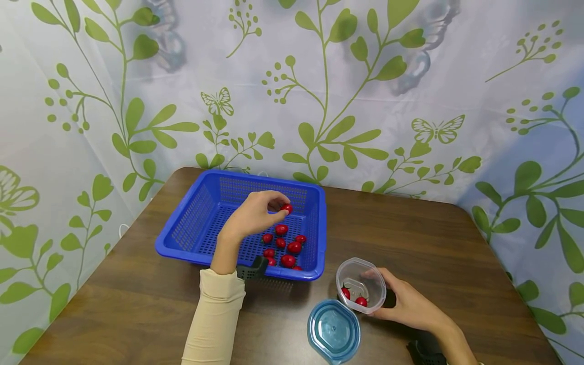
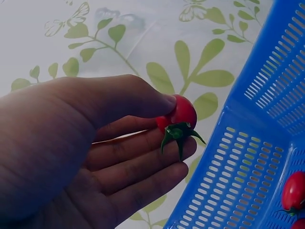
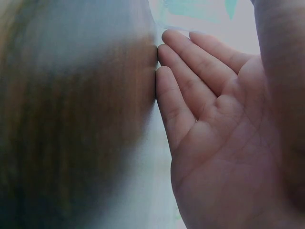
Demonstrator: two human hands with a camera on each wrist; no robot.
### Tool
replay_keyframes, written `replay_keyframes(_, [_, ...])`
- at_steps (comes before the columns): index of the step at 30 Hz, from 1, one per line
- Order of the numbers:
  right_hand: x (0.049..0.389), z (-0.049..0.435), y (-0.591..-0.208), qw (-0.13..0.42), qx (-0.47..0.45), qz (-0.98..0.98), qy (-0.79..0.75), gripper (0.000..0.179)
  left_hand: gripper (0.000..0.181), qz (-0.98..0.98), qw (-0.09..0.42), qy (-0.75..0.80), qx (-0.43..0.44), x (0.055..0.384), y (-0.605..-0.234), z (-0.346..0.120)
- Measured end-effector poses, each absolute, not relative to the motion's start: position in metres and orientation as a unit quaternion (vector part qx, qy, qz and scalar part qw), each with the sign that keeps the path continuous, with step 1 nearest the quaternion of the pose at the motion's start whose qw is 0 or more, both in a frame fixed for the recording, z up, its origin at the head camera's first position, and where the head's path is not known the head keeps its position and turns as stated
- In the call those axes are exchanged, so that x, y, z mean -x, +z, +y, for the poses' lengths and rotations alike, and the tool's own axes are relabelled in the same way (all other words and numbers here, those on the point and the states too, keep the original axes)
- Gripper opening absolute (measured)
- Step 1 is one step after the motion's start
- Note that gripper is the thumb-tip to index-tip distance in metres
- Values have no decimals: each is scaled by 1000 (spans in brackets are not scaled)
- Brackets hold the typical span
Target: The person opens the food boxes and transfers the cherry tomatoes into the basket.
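Over the blue plastic basket [image 1: 180, 251], my left hand [image 1: 253, 217] pinches a red cherry tomato [image 2: 185, 112] between thumb and fingers. Its green stem cap shows in the left wrist view. Several more cherry tomatoes [image 1: 294, 247] lie in the right part of the basket. My right hand [image 1: 405, 303] holds a clear plastic container [image 1: 348, 269] from its right side, fingers behind and thumb in front. The container leans, its opening facing up towards the head camera, with two tomatoes [image 1: 361, 301] inside. In the right wrist view, the fingers [image 3: 177, 105] look nearly straight and the container is barely visible.
A teal lid [image 1: 334, 328] lies on the brown wooden table [image 1: 392, 228], just in front of the container. Behind the table hangs a pale cloth [image 1: 255, 101] with green leaves and butterflies. Dark wrist straps [image 1: 252, 268] are worn on the arms.
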State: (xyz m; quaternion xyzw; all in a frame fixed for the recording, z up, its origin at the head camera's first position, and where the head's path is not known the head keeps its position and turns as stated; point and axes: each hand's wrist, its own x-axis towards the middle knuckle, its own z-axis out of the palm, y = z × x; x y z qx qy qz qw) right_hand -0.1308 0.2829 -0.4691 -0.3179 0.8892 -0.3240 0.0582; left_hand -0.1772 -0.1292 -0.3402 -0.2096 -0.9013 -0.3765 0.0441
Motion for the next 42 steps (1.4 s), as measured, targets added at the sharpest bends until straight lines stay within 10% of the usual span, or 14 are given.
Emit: replay_keyframes(42, [132, 283, -470, 64, 314, 889, -327, 74, 25, -888, 34, -399, 224, 176, -337, -119])
